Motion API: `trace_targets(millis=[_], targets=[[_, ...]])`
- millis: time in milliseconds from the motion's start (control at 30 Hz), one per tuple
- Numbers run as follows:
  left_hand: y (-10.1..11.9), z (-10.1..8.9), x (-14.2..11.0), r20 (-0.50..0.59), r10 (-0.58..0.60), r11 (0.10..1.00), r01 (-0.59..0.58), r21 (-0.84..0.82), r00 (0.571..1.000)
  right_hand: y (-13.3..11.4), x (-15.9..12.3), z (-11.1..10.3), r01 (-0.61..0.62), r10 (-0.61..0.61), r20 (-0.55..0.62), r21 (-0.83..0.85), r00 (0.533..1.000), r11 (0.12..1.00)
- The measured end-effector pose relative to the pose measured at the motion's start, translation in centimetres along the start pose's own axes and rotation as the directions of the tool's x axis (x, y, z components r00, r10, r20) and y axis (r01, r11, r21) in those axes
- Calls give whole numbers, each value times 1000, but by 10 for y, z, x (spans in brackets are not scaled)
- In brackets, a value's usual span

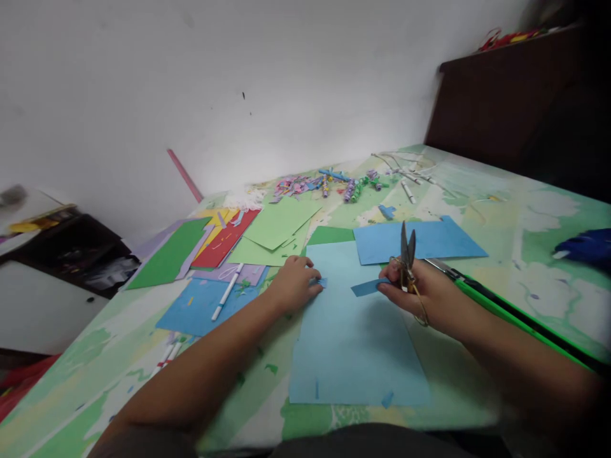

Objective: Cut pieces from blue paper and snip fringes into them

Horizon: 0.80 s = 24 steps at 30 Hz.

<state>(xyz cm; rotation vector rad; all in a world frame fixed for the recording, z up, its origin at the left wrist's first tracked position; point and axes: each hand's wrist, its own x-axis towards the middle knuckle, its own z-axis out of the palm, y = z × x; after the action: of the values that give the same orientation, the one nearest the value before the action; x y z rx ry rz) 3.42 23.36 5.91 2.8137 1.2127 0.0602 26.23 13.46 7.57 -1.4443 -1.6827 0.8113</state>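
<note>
My right hand (432,292) is closed round a pair of scissors (408,251), whose blades point up and stand slightly apart. Between its thumb and finger it also pinches a blue paper strip (365,288). Beneath both hands lies a light blue sheet of paper (353,350) with a few small blue scraps on it. At that sheet's left edge, my left hand (296,283) has its fingers curled together at a small blue paper piece (323,282). A larger blue sheet (443,238) lies just beyond my right hand.
A green utility knife (506,312) with its blade showing lies under my right forearm. Coloured sheets, including a red one (229,240), and a white marker (227,292) are on the left. Rolled paper curls (351,189) lie at the back, before the wall.
</note>
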Motion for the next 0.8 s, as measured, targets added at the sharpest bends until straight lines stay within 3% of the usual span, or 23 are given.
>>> trace_targets(millis=[100,200,333,433,500,633,800], targets=[[1,-4,8,15,45,999,-45,20,999,4,2,-6,-10,20,-89,103,996,995],[5,-18,34,-24,94,994,-92,63,995,6,6,-13,6,48,-228,233,972,972],[26,-44,109,-156,151,985,-136,103,976,8,14,-27,-12,149,-426,306,892,952],[50,-55,167,-214,36,998,-47,-47,976,13,20,-37,-66,222,-502,309,836,949],[61,-55,188,-217,-14,995,-8,-98,976,20,23,-41,-78,242,-542,307,805,949],[68,-48,180,-173,-105,968,61,-242,979,30,29,-43,-102,254,-564,287,786,952],[75,-43,122,54,-42,826,65,-559,998,28,30,-35,-64,223,-474,328,852,942]])
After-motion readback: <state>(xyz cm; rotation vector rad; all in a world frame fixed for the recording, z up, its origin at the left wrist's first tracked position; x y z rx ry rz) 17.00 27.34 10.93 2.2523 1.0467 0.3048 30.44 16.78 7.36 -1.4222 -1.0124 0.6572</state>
